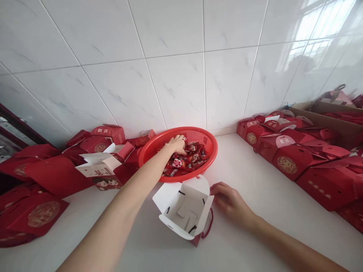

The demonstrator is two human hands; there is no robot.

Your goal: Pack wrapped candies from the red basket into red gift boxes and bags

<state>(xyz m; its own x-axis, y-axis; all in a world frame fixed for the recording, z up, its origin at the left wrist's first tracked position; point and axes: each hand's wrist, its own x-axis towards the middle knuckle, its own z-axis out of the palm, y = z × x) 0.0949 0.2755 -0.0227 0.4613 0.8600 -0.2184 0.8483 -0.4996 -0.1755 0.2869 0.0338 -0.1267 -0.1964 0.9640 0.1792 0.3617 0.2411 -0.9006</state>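
Into a red plastic basket (212, 160) reaches my left hand (177, 144), its fingers apart over wrapped candies (178, 162). The fingertips are partly hidden among the wrappers, and I see nothing lifted in them. In front of the basket stands a candy box (185, 211), white inside and red outside, with its flaps spread and a dark red cord handle (209, 224) at its right side. No candy shows inside it. Beside its right flap is my right hand (231, 202), fingers curled against the edge of the box; the fingertips are partly hidden.
Closed red gift boxes (286, 160) stand in rows on the right, with a cardboard carton (337, 130) behind them. More red boxes (42, 215) crowd the left, along with an opened white-lined box (99, 166). A tiled wall (176, 83) rises behind the white counter (235, 155).
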